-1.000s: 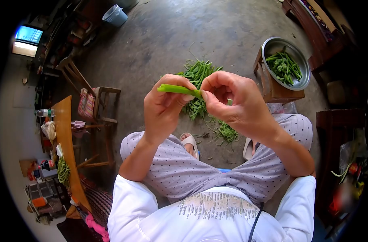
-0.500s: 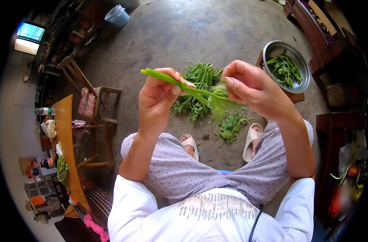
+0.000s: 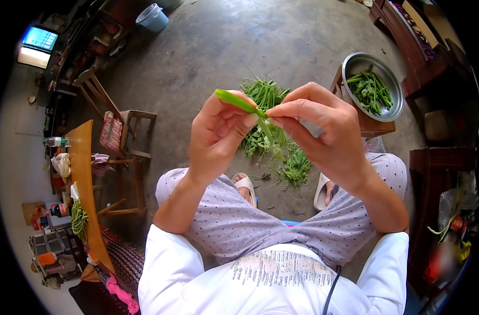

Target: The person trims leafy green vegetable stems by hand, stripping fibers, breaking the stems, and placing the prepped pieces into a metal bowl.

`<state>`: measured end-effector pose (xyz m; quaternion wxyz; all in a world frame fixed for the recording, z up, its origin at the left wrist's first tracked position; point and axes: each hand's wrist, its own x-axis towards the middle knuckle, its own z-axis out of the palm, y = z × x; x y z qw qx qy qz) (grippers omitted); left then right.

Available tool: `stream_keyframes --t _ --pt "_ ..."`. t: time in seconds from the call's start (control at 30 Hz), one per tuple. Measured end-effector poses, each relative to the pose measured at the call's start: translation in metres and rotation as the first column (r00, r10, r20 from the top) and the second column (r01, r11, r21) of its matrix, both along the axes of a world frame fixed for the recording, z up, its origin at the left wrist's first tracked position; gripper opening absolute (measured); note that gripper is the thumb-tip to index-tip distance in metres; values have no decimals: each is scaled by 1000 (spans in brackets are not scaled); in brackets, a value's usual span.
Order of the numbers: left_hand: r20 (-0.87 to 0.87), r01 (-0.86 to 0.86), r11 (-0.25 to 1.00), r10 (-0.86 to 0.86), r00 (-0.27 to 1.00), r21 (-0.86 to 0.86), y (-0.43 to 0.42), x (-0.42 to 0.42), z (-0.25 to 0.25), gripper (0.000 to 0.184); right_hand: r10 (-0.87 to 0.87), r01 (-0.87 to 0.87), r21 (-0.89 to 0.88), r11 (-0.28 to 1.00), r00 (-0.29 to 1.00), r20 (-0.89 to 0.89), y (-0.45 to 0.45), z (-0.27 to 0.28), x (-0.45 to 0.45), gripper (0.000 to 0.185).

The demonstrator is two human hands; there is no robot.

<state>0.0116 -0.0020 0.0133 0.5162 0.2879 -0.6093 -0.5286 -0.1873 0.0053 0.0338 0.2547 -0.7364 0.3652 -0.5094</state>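
A bright green vegetable stem (image 3: 234, 100) is pinched between the thumb and fingers of my left hand (image 3: 214, 139), which is closed on it. My right hand (image 3: 328, 128) is also closed, its thumb and fingertips gripping the same stem at its right end. Pale, thin leafy strands (image 3: 271, 139) hang down from where the hands meet. Behind and below them, a pile of leafy green stems (image 3: 265, 94) lies on the floor, partly hidden by my hands. A smaller heap of leafy scraps (image 3: 296, 168) sits closer to my feet.
At right, a metal basin (image 3: 345, 79) with cut green stems (image 3: 371, 93) rests on a wooden stool (image 3: 378, 127). A wooden chair (image 3: 140, 128) and a table (image 3: 82, 163) with long green beans (image 3: 79, 219) stand at left. A blue bucket (image 3: 153, 20) is farther back.
My right hand has moved left and in to the stem near my left hand. My left hand has shifted right, and the stem's long right-hand part no longer shows stretched between the hands.
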Motion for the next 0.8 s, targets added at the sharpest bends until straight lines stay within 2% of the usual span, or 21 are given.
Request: stream_keyframes --t 0.37,0.8 --pt "26 -24 1000 24 999 8 1 -4 0 23 -99 86 -144 986 991 -88 0 -3 6 7" --pt "58 -59 998 58 997 8 2 -5 -1 23 -115 93 -192 977 988 -105 0 -5 10 11"
